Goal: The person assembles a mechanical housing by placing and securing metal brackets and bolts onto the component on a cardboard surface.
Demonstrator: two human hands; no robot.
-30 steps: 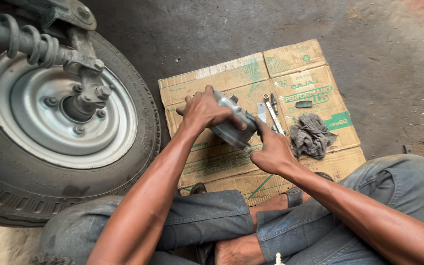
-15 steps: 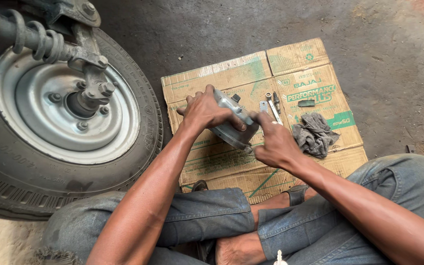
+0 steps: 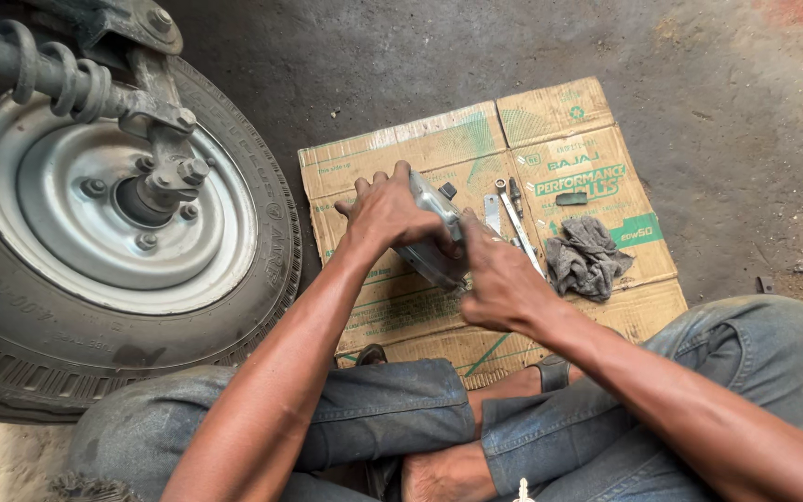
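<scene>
I sit on the ground with a flattened cardboard sheet (image 3: 597,121) in front of my knees. My left hand (image 3: 385,212) grips a grey metal part (image 3: 431,234) from the left and holds it just above the cardboard. My right hand (image 3: 502,281) presses against the part's right side with its fingers closed on it. Most of the part is hidden between the two hands.
A wheel (image 3: 95,223) with a silver rim, hub and coil spring stands at the left. On the cardboard lie metal hand tools (image 3: 513,216), a small dark piece (image 3: 571,198) and a crumpled grey rag (image 3: 587,256). Bare concrete floor lies beyond.
Both hands stay on the metal part, and the right hand has shifted slightly along it. The view has drifted a little.
</scene>
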